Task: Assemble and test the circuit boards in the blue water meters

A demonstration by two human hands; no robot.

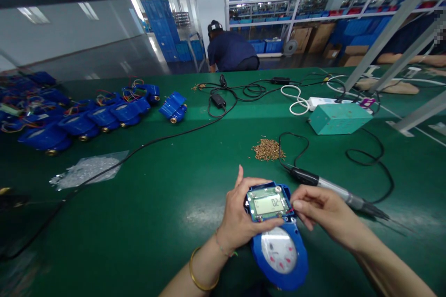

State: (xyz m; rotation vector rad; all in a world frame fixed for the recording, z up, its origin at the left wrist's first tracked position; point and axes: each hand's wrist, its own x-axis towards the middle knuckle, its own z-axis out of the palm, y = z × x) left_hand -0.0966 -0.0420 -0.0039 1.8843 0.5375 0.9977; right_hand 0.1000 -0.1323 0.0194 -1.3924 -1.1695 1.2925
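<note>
A blue water meter (pixel 302 260) lies before me, its round dial (pixel 278 249) toward me and its electronics housing at the far end. Inside the housing a green circuit board carries a lit display (pixel 267 205) reading about 0.2. My left hand (pixel 240 213) is closed round the housing's left side, thumb across its near edge. At the right edge, my right hand (pixel 322 209) pinches with thumb and forefinger at a thin red wire (pixel 291 210); its fingers partly hide it. Beyond that hand rests an electric screwdriver (pixel 329 186), near a pile of small brass-coloured screws (pixel 268 150).
Several blue meters (pixel 111 113) with loose wires line the left. A plastic bag (pixel 94 169) of small clear parts lies under a black cable (pixel 167 137). A teal box (pixel 339 118) and white power strip (pixel 320 102) stand at right by metal posts. A person (pixel 232 51) bends beyond the bench.
</note>
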